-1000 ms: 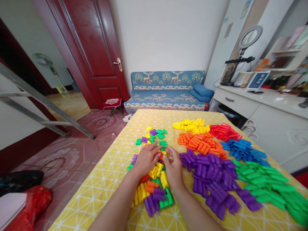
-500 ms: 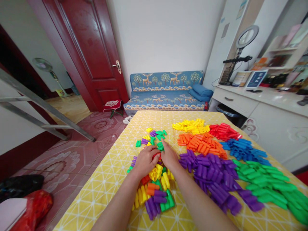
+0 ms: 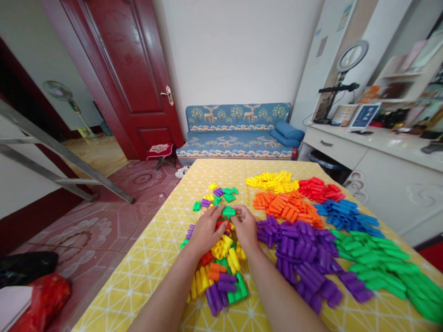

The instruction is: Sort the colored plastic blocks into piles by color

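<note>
Fingertips (image 3: pixel 238 211) apparently pinch green block (image 3: pixel 229 211).

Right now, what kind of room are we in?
Most likely a living room in someone's home: a blue deer-patterned sofa stands against the wall, a dark red door is open beside it, and a yellow-clothed table holds sorted plastic blocks.

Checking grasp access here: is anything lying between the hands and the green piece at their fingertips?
Nothing visible does. The right hand pinches one end of the green piece, and fingers of the left hand touch the other end; it sits above the mixed pile.
</note>
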Available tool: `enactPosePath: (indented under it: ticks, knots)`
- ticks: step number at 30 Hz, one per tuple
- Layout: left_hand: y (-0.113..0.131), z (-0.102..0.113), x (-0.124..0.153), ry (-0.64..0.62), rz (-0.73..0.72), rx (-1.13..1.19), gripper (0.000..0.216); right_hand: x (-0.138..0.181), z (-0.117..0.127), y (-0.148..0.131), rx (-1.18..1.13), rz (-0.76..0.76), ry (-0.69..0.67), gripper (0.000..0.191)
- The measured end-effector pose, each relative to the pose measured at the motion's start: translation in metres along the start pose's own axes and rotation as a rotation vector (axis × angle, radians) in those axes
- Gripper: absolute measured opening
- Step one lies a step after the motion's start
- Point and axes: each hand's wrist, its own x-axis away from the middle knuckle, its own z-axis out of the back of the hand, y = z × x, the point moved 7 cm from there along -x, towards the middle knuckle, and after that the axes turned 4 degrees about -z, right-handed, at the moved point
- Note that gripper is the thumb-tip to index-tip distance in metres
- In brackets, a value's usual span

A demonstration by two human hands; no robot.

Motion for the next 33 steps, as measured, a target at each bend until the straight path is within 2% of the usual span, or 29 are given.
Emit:
enactPosePath:
  ticks: [3, 6, 9, 13, 18, 21, 24, 29, 33]
  knots:
    - [0.002, 0.006, 0.000, 0.062, -0.017, 0.108, 0.049, 0.008, -0.003, -0.013, -0.182, -0.003, -0.062, 0.019]
    - [-0.001, 0.010, 0.000, 0.105, 0.031, 0.159, 0.029, 0.014, -0.006, -0.022, -0.228, -0.003, -0.097, 0.021]
    - [-0.003, 0.014, 0.001, 0.130, 0.057, 0.101, 0.023, 0.016, -0.007, -0.025, -0.244, -0.001, -0.071, 0.028]
    - [0.001, 0.016, 0.001, 0.156, -0.007, 0.025, 0.015, 0.015, -0.007, -0.031, -0.170, 0.083, -0.066, 0.031]
    - [-0.001, 0.013, 0.002, 0.143, 0.002, -0.045, 0.013, 0.016, -0.009, -0.039, -0.066, 0.207, -0.121, 0.040]
    - [-0.001, 0.011, 0.003, 0.130, -0.006, -0.095, 0.014, 0.019, -0.013, -0.042, -0.010, 0.252, -0.151, 0.049]
    - [-0.001, 0.010, 0.003, 0.127, -0.024, -0.118, 0.015, 0.021, -0.012, -0.046, 0.023, 0.256, -0.119, 0.048]
    - [0.001, 0.010, 0.001, 0.120, -0.049, -0.079, 0.024, 0.025, 0.005, -0.064, 0.040, 0.203, -0.005, 0.045]
    - [-0.001, 0.010, 0.001, 0.122, -0.026, -0.047, 0.034, 0.029, 0.043, -0.091, 0.125, 0.266, -0.005, 0.042]
